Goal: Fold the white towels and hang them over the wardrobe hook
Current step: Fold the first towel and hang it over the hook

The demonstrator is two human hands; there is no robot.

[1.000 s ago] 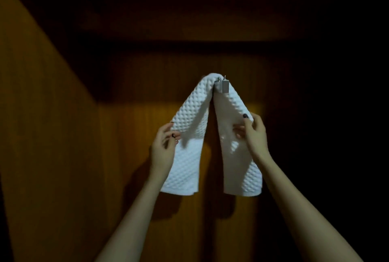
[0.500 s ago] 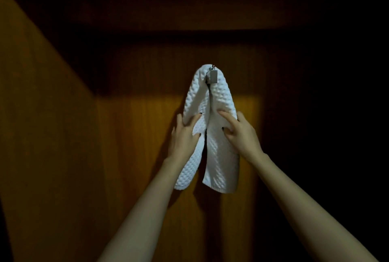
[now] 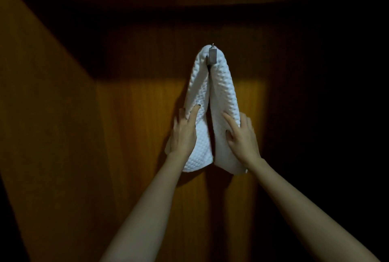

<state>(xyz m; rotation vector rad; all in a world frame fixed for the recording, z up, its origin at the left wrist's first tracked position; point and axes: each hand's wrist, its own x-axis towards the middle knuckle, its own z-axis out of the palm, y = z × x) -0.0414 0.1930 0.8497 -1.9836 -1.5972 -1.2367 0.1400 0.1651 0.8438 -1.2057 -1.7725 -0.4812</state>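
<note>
Waffle-textured cloth towel [image 3: 221,85], metal hook [image 3: 212,55]

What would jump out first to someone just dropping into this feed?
The white towel glows at centre frame, draped over the metal hook on the dim wooden wardrobe panel. The left hand and right hand lie flat on its two hanging halves, pressing them together.

A single head-worn view looks forward and slightly upward into a dim wooden wardrobe, close enough that both forearms reach in from the bottom edge. The back panel [image 3: 147,135] fills the centre (the left side wall [image 3: 42,114] slants across the frame).
</note>
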